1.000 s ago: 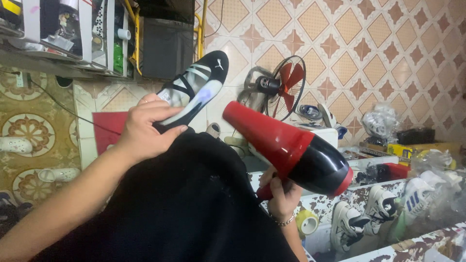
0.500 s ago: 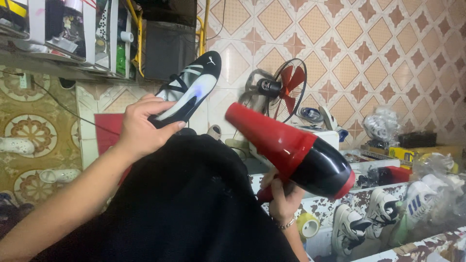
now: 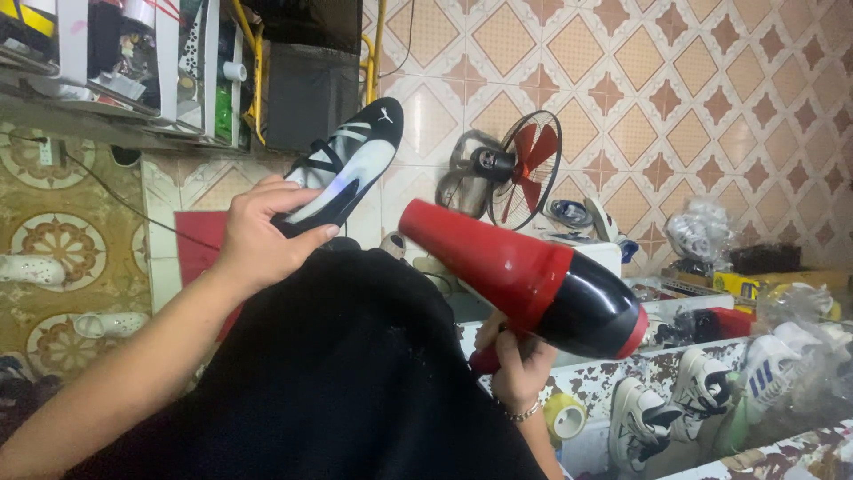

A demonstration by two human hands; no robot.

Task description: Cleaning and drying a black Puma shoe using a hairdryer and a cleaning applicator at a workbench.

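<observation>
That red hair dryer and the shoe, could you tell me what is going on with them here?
A person holds a black and white shoe up in the left hand, sole toward the camera. The right hand grips a red and black hair dryer by its handle, nozzle aimed toward the shoe but apart from it. A black cloth covers the lap. A small red-bladed fan and more shoes sit on the shelves.

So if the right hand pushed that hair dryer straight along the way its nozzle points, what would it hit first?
Probably the black and white shoe in the left hand. The right hand aims the red hair dryer up-left at it, though depth is unclear.
</observation>
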